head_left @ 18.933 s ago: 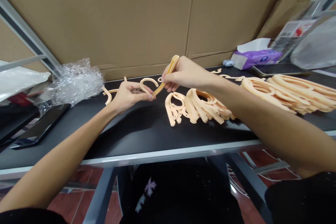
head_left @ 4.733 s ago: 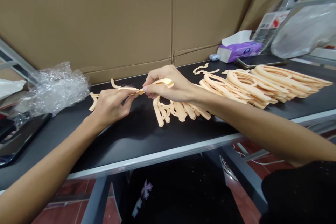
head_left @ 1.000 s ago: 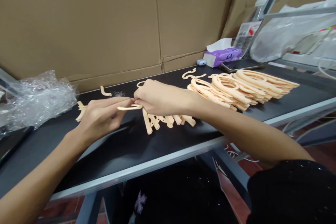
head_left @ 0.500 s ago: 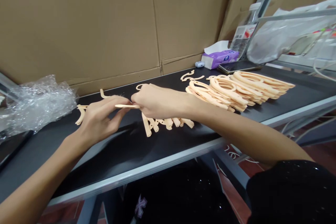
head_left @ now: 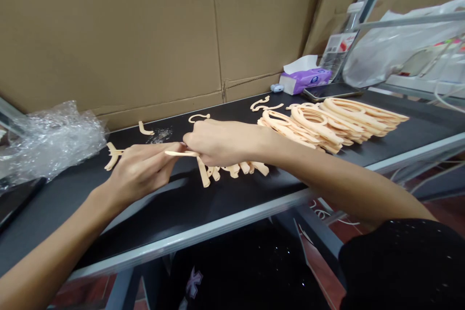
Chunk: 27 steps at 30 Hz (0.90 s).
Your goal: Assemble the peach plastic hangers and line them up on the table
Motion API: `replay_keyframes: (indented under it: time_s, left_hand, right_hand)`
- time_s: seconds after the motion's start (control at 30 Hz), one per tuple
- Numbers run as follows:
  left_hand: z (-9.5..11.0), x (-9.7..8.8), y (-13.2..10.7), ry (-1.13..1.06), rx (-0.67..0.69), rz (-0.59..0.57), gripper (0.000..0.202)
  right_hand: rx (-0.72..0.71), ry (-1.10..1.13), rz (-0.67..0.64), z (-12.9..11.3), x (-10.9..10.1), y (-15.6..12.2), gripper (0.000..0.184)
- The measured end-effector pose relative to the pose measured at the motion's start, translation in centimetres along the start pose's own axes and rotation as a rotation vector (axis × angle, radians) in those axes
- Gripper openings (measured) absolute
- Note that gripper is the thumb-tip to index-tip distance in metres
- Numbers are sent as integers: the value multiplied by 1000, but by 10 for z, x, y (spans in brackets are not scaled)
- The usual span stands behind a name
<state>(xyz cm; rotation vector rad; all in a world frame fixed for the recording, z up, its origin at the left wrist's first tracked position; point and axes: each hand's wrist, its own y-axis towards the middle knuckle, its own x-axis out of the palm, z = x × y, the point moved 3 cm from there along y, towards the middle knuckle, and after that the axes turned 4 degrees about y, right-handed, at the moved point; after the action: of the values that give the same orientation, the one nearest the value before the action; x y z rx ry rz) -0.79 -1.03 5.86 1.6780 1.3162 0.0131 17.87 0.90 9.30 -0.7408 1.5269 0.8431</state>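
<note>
Both hands meet over a black table [head_left: 203, 213] and pinch one thin peach plastic piece [head_left: 179, 153] held edge-on between them. My left hand [head_left: 143, 172] grips its left end with closed fingers. My right hand [head_left: 218, 141] is closed on its right end, just above a row of trimmed peach hook pieces [head_left: 232, 170]. To the right, overlapping peach plastic rings [head_left: 327, 121] lie stacked in a long spread. Small peach offcuts [head_left: 145, 130] are scattered behind and left of my hands.
Cardboard sheets [head_left: 145, 34] wall the table's far side. Crumpled clear plastic wrap [head_left: 47, 138] sits at the left. A purple tissue pack [head_left: 305, 76], a phone [head_left: 332, 91] and a plastic bag [head_left: 399, 43] stand at the far right. The metal table edge [head_left: 218, 230] runs near my body.
Over the last second both hands kept their pinch on the thin piece and dipped slightly toward the table. The view shifted a little.
</note>
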Motion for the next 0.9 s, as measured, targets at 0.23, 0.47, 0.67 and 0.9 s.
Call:
replay_keyframes:
  time_s: [0.23,0.47,0.67,0.9]
  left_hand:
    - [4,-4,3,-18,16,13,29]
    - [3,-3,4,-43,20,-7,31]
    - [0,-3,12,-104,-11,-128,24]
    - [-2,-7,17,15,45,-225,10]
  right_hand:
    - [14,26,-14,-1,-1,-3,29]
    - [51,37,-11,2,-1,-4,30]
    - [105,93,-18,10,0,-4,26]
    - [91,-4,-18,2,-2,-6,25]
